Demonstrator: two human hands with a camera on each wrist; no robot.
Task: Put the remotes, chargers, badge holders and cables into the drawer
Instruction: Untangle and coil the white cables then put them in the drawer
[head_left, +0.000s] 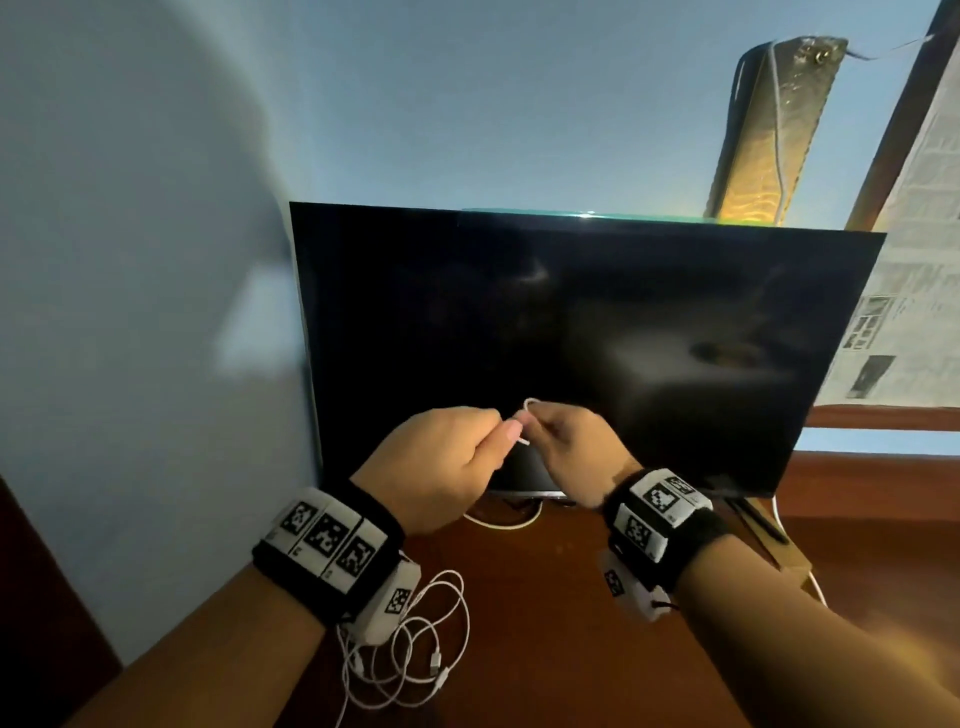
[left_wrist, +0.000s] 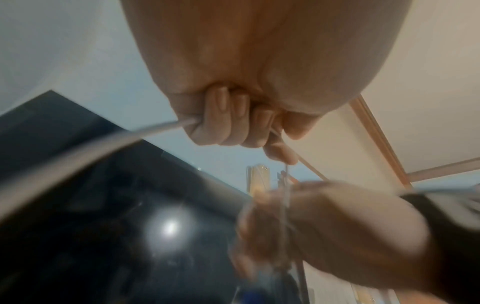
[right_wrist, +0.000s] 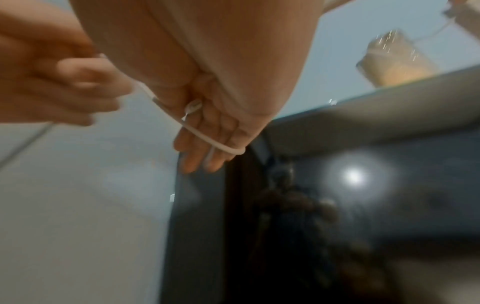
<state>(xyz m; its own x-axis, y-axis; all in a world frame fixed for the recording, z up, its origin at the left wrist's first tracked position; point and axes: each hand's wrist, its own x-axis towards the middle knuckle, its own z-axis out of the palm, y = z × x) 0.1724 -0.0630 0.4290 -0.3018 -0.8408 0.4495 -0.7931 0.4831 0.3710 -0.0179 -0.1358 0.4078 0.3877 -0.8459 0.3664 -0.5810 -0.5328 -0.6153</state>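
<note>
Both hands are raised in front of a dark TV screen, holding one thin white cable (head_left: 525, 421) between them. My left hand (head_left: 447, 457) grips it in a closed fist; in the left wrist view the cable (left_wrist: 166, 126) leaves that fist (left_wrist: 228, 121) to the left. My right hand (head_left: 566, 447) pinches a small loop of it, and the right wrist view shows the cable (right_wrist: 207, 139) wrapped across its fingers (right_wrist: 205, 150). The rest of the white cable (head_left: 415, 649) hangs in loose loops below my left wrist. No drawer is in view.
The TV (head_left: 571, 338) stands on a dark wooden tabletop (head_left: 545, 623) against a pale blue wall. Another white cable (head_left: 501, 524) lies under the TV foot. A tall woven case (head_left: 769, 130) hangs behind the TV, and newspaper (head_left: 904, 291) covers the right.
</note>
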